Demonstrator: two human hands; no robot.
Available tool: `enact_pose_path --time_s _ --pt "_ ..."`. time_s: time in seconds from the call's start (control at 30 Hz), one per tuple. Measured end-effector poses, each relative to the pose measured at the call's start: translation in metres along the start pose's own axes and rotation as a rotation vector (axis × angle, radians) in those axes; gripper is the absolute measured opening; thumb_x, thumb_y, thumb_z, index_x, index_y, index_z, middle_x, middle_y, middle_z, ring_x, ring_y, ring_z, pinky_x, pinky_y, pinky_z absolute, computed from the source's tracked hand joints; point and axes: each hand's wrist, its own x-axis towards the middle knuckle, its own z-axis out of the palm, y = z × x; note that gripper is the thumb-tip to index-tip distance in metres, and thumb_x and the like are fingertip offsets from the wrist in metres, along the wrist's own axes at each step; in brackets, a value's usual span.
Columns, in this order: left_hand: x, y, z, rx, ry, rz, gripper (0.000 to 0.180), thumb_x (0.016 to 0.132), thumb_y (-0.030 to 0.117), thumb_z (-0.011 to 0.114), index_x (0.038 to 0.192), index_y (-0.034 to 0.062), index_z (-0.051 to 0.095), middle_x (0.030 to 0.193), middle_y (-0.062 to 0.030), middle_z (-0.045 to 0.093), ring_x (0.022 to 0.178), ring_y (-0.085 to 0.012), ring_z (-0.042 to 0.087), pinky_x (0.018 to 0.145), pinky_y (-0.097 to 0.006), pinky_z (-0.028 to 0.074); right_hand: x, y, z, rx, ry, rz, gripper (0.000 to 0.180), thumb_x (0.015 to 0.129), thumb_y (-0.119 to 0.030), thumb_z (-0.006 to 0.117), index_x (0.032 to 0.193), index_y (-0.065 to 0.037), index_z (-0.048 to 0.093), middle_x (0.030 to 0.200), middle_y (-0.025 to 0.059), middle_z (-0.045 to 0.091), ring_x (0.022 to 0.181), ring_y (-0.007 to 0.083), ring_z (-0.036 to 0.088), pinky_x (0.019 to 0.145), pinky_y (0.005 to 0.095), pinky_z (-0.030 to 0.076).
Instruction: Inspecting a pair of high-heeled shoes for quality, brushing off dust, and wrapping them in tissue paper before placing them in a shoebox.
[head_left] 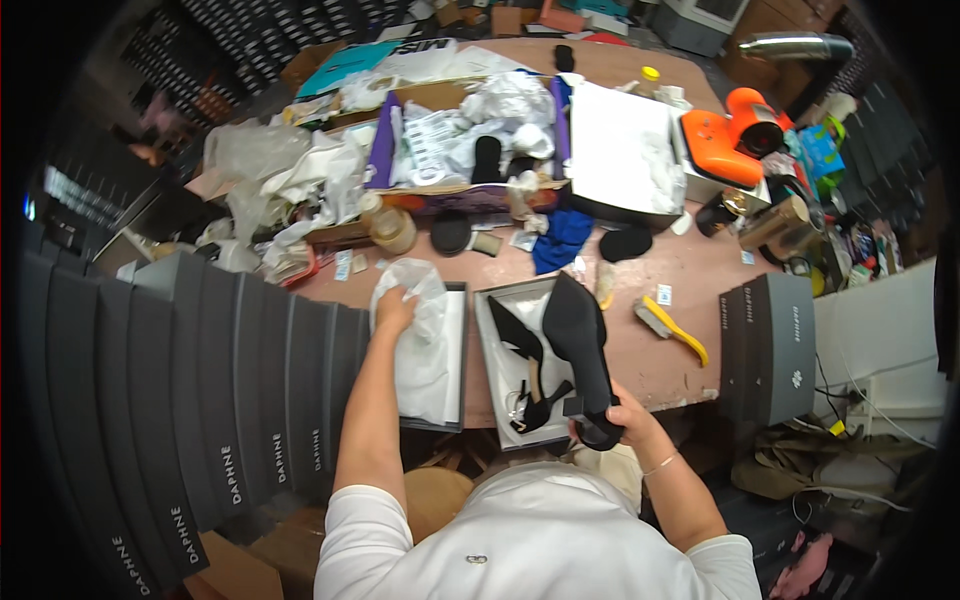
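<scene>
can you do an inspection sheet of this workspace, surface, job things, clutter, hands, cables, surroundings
Surface: pinkish table, bare in patches
Job's things: held shoe, black, sole facing the camera; second shoe, black, lying in the open box; white wrapping to its left
Clutter: yellow-handled brush, blue cloth, plastic bags, purple-sided box, orange tool
Hands: left hand on the wrapping, grip unclear; right hand gripping the held shoe
Cables: pale cable at lower right, off the table
Surroundings: dark box stacks at left and right

Worn on the head, the wide fisheye camera looks down past the near white shirt (570, 535), facing forward across the table (650, 368).
</scene>
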Motion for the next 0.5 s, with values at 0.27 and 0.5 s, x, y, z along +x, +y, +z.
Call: enact_pose_path --time_s 0.27,0.5 --pt "-0.119 0.211 -0.091 -0.314 -0.044 0.714 0.025 0.090 0.020 0.058 0.077 -0.0013 0.060 0.066 -0.0132 0.055 0.055 -0.0256 0.057 0.055 -0.035 0.048 -0.007 0.003 -0.008 0.407 -0.242 -0.166 0.068 0.075 -0.048 0.065 0.111 0.007 0.052 0.107 0.0173 0.056 0.082 0.0277 0.061 0.063 0.0359 0.052" --pt "-0.175 0.184 -0.118 0.239 0.075 0.618 0.039 0.088 0.032 0.059 0.066 0.0006 0.062 0.071 -0.0164 0.060 0.068 -0.0361 0.061 0.060 -0.046 0.046 -0.024 -0.005 0.040 0.231 -0.312 -0.114 0.070 0.071 -0.047 0.070 0.112 0.008 0.051 0.103 0.0178 0.057 0.080 0.0280 0.063 0.061 0.0373 0.053"
